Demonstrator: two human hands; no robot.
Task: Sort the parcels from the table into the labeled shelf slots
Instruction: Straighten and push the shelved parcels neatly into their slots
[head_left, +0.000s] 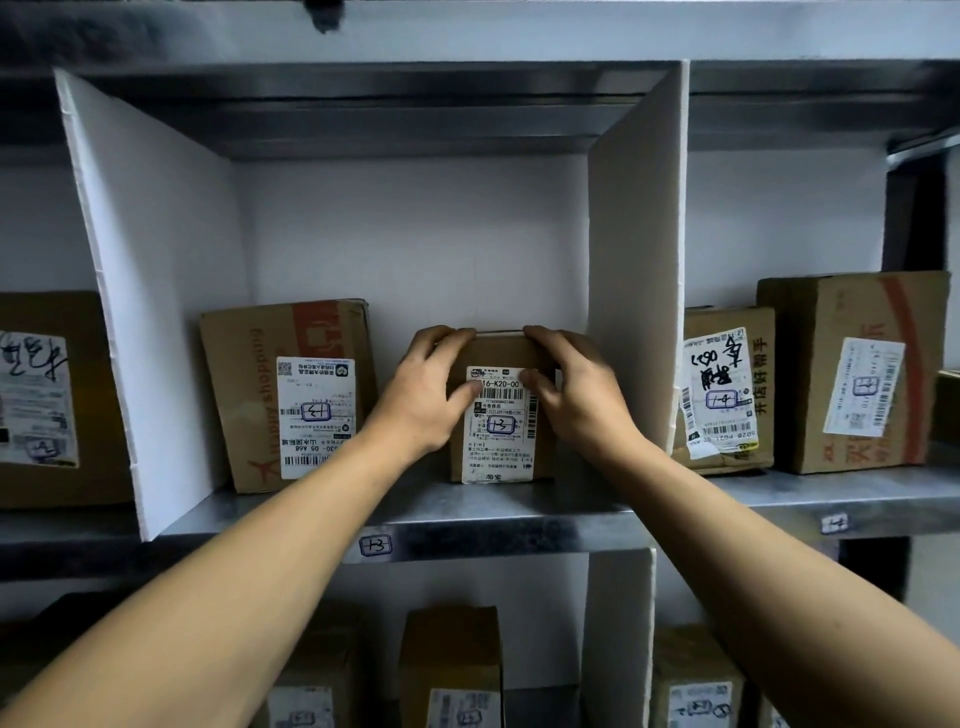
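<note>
Bare forearms (234, 597) lead to the left hand (421, 397) and right hand (579, 397), each grip clamped on a top corner of the small brown cardboard parcel (501, 441), which stands near the front edge of the grey metal shelf (519, 512). Probably light and stiff; best held by its sides.

A parcel storeroom at a courier depot.
Above the handwritten slot tag (375, 545) on the metal shelf (571, 501), white divider boards (639, 260) separate cardboard parcels (244, 395) with barcoded shipping labels (317, 415).
</note>
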